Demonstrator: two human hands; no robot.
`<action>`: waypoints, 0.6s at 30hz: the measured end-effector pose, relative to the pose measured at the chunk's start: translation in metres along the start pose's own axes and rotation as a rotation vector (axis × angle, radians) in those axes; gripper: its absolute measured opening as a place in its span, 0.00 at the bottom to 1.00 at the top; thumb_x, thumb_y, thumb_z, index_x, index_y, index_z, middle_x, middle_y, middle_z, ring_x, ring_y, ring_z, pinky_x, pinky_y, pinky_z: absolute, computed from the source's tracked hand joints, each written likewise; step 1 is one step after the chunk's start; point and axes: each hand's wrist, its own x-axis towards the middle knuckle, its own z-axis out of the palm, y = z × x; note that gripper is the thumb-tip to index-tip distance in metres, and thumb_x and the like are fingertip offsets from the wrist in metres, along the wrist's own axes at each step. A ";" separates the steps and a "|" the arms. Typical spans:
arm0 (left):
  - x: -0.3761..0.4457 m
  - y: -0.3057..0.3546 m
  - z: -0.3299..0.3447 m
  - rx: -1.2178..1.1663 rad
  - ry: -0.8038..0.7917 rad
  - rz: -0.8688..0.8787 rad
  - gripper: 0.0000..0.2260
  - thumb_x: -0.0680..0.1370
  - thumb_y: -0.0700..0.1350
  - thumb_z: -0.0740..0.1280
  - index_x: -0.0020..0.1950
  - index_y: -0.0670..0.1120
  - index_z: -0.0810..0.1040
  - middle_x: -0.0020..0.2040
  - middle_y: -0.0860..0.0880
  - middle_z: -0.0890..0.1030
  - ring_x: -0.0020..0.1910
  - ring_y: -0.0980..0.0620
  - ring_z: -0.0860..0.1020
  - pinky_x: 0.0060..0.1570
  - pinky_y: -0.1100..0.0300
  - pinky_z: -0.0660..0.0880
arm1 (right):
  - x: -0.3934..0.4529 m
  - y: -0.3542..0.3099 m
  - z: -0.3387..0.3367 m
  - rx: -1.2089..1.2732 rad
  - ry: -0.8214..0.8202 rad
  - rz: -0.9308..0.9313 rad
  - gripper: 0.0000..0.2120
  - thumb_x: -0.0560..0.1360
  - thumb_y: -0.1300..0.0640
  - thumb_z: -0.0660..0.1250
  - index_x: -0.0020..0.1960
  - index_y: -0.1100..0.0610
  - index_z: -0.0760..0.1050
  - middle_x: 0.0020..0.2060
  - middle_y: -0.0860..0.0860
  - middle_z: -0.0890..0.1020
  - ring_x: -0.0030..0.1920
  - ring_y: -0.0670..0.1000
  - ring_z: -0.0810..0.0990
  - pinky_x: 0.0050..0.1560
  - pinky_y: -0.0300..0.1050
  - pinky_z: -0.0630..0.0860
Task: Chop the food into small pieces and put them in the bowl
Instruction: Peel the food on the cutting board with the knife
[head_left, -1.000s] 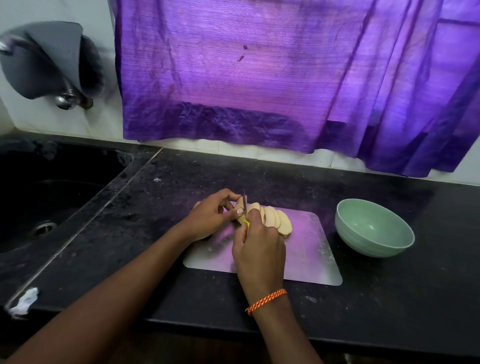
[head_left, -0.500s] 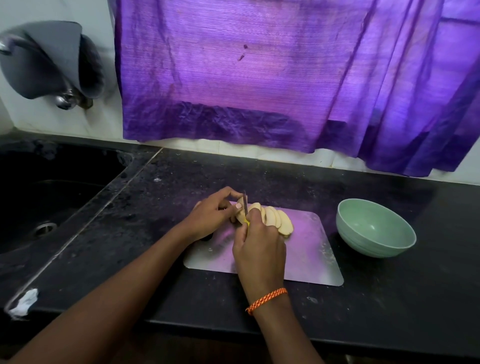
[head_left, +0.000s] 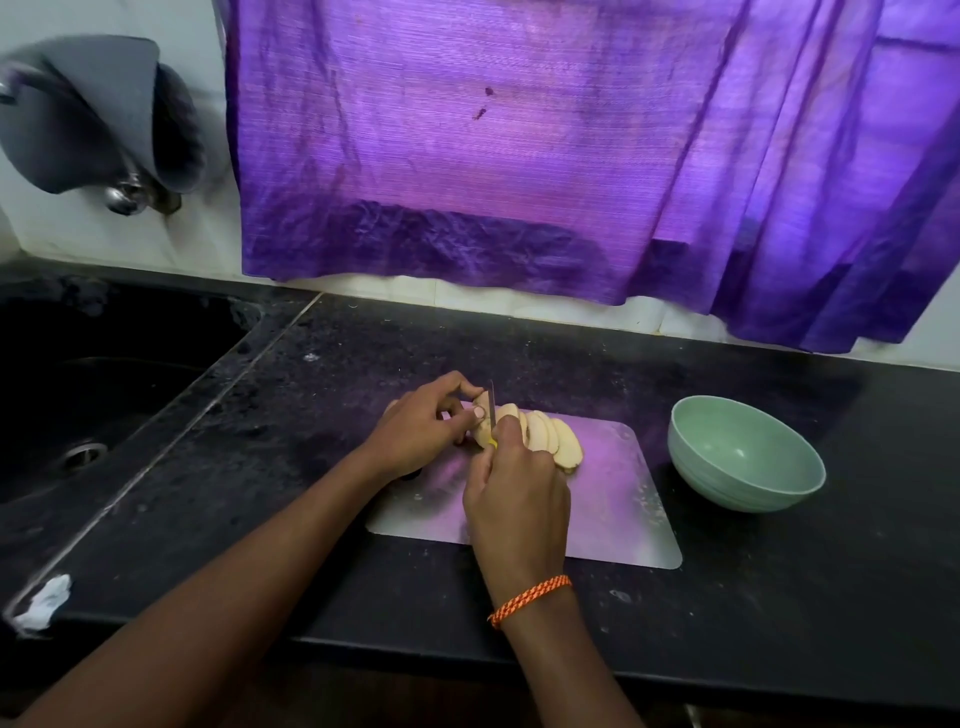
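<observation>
A pale peeled potato lies on a light cutting board (head_left: 613, 525), partly cut into several leaning slices (head_left: 550, 439). My left hand (head_left: 421, 434) grips the uncut end (head_left: 480, 428), fingers curled over it. My right hand (head_left: 511, 493) holds a knife (head_left: 491, 402) with a yellow handle; the thin blade stands upright in the potato, just right of my left fingertips. A light green bowl (head_left: 745, 460) stands to the right of the board and holds nothing that I can see.
A black sink (head_left: 93, 405) is sunk into the dark counter on the left, with a tap (head_left: 124, 195) on the wall above. A purple curtain (head_left: 571, 156) hangs behind the counter. A white scrap (head_left: 44, 603) lies at the counter's front left edge.
Almost nothing has changed: both hands stay at the potato, and the knife blade keeps its place at the cut.
</observation>
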 end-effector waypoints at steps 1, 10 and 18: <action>0.000 0.000 0.000 0.010 0.006 -0.005 0.07 0.83 0.59 0.66 0.60 0.61 0.78 0.45 0.59 0.87 0.47 0.60 0.85 0.64 0.40 0.77 | 0.000 -0.001 -0.001 -0.003 -0.013 -0.002 0.11 0.81 0.55 0.66 0.62 0.54 0.74 0.38 0.52 0.81 0.36 0.52 0.81 0.31 0.42 0.66; 0.000 0.006 0.001 -0.042 0.009 -0.054 0.13 0.78 0.63 0.66 0.60 0.60 0.80 0.47 0.59 0.87 0.49 0.63 0.84 0.68 0.37 0.73 | 0.000 -0.013 -0.001 -0.038 -0.030 0.022 0.17 0.82 0.57 0.62 0.71 0.56 0.71 0.42 0.52 0.83 0.40 0.53 0.83 0.33 0.42 0.65; -0.001 0.005 -0.001 -0.131 -0.024 -0.079 0.08 0.82 0.54 0.70 0.61 0.57 0.80 0.46 0.54 0.89 0.50 0.57 0.86 0.69 0.38 0.74 | -0.002 -0.013 0.005 -0.042 -0.048 0.002 0.19 0.83 0.57 0.62 0.73 0.56 0.70 0.40 0.51 0.82 0.37 0.51 0.80 0.31 0.41 0.65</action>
